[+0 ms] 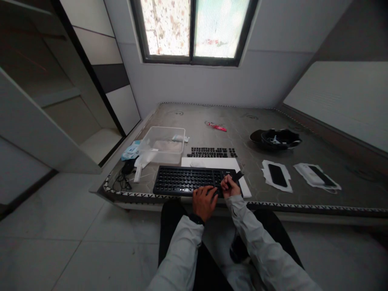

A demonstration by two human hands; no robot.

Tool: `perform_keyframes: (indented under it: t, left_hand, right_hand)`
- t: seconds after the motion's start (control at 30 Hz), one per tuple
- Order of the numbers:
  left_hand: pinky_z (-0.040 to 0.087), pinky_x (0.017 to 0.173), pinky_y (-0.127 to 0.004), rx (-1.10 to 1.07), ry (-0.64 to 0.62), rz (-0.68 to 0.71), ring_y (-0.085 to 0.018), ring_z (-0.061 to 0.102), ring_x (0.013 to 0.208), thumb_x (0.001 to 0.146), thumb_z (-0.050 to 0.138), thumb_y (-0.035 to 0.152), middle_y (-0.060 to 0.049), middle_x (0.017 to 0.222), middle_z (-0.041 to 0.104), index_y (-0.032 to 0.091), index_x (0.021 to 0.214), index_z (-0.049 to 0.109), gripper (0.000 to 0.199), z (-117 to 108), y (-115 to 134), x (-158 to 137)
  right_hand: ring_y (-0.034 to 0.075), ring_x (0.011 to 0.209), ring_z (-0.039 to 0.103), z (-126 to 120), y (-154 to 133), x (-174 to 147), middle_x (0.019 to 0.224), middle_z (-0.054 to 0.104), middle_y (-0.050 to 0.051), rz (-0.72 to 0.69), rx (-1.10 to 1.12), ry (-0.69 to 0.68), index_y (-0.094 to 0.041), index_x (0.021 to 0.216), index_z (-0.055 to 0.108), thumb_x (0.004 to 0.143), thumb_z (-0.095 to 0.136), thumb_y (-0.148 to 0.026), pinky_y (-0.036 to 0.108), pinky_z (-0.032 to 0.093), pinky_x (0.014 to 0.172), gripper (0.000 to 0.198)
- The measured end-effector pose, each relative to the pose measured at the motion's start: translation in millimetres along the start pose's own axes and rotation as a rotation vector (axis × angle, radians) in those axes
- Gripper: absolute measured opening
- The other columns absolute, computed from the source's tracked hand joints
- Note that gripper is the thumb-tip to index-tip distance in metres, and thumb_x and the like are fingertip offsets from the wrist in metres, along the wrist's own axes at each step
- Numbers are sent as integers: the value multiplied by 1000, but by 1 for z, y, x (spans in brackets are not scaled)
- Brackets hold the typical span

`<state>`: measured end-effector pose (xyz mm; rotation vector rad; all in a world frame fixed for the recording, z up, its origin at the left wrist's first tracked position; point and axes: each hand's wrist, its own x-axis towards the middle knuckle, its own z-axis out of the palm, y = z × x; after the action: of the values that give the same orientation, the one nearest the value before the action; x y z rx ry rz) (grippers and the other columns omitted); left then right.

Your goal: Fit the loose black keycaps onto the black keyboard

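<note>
A black keyboard (182,178) with keycaps off much of it lies near the front edge of the bed-like surface, partly on a white sheet (245,186). My left hand (205,202) rests on its lower edge, fingers bent a little and apart, holding nothing I can see. Closed over the keyboard's right end, my right hand (229,186) grips a small black tool (238,176) that looks like a brush; its lower part is hidden by the fingers. Behind the sheet, loose black keycaps (212,152) are laid out in rows.
To the left stand a clear plastic box (163,159), a blue-white packet (131,151) and a black mouse (129,166) with its cable. A red item (216,127) lies farther back. On the right are a black cap (274,139) and two phones (277,175) (321,176) on white paper.
</note>
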<state>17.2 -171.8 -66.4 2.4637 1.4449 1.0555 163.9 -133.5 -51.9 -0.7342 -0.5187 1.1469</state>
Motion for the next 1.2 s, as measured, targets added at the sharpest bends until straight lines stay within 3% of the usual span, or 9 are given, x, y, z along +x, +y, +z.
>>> perform_keyframes:
  t: [0.33, 0.67, 1.0, 1.2]
  left_hand:
    - [38, 89, -40, -43, -9, -31, -20, 56, 104, 88, 63, 33, 1, 116, 67, 34, 115, 64, 27, -1, 2, 2]
    - [37, 90, -41, -65, -26, -45, -19, 56, 104, 89, 62, 34, 2, 116, 66, 34, 116, 64, 27, 0, 2, 4]
    - [39, 88, -41, -29, -18, -34, -21, 56, 104, 88, 63, 34, -1, 114, 67, 34, 113, 65, 25, -1, 3, 5]
    - [39, 88, -40, -17, -21, -39, -20, 56, 103, 88, 63, 34, 0, 114, 67, 34, 113, 65, 25, 0, 4, 6]
  right_hand:
    - [2, 33, 27, 11, 9, 11, 50, 41, -9, -27, -138, 5, -20, 62, 46, 58, 83, -51, 16, 21, 30, 49]
    - [3, 34, 26, -1, 3, 6, 39, 29, -10, 27, -111, -101, -20, 53, 41, 66, 79, -54, 17, 24, 33, 52]
    - [3, 31, 21, 6, 9, 17, 39, 26, -11, 43, -102, -18, -21, 51, 35, 64, 81, -47, 18, 18, 29, 54]
    - [3, 32, 22, 4, 7, 19, 41, 26, -11, 50, -80, -73, -21, 53, 36, 66, 80, -50, 18, 20, 30, 54]
